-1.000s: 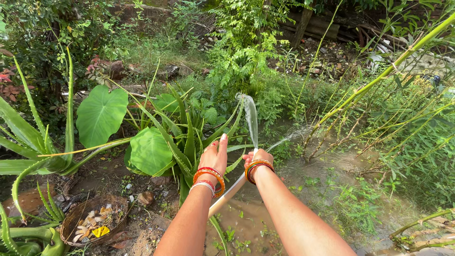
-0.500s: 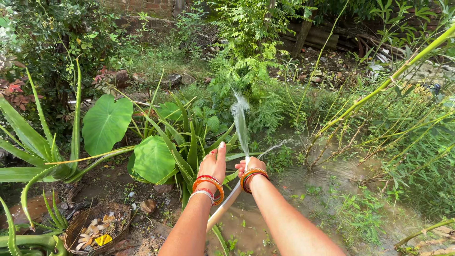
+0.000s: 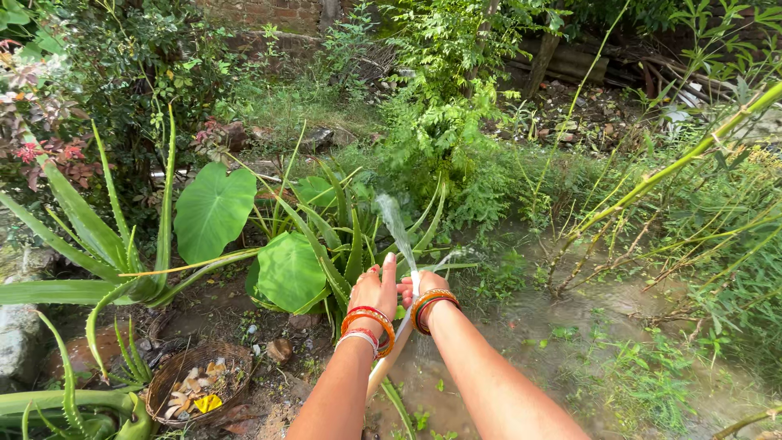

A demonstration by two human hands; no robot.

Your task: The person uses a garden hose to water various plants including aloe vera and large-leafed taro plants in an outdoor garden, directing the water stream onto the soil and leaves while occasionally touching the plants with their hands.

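Note:
A pale hose [image 3: 397, 338] runs up between my two forearms. My right hand [image 3: 418, 287] is closed around its nozzle end, and a jet of water [image 3: 393, 224] sprays up and to the left onto the spiky green plant [image 3: 349, 236]. My left hand [image 3: 376, 285] is raised flat right beside the nozzle, fingers together and pointing up, holding nothing. Both wrists carry red and orange bangles.
Two broad round leaves [image 3: 213, 210] stand left of the spray. Large aloe plants [image 3: 90, 244] fill the left edge. A woven basket [image 3: 198, 391] with scraps lies at the lower left. Muddy, puddled ground [image 3: 562, 342] spreads to the right, with bent bamboo stalks [image 3: 676, 163] above it.
The water jet has swung from the right toward the left and dropped lower. The view has shifted left and down, and both hands sit lower in the frame.

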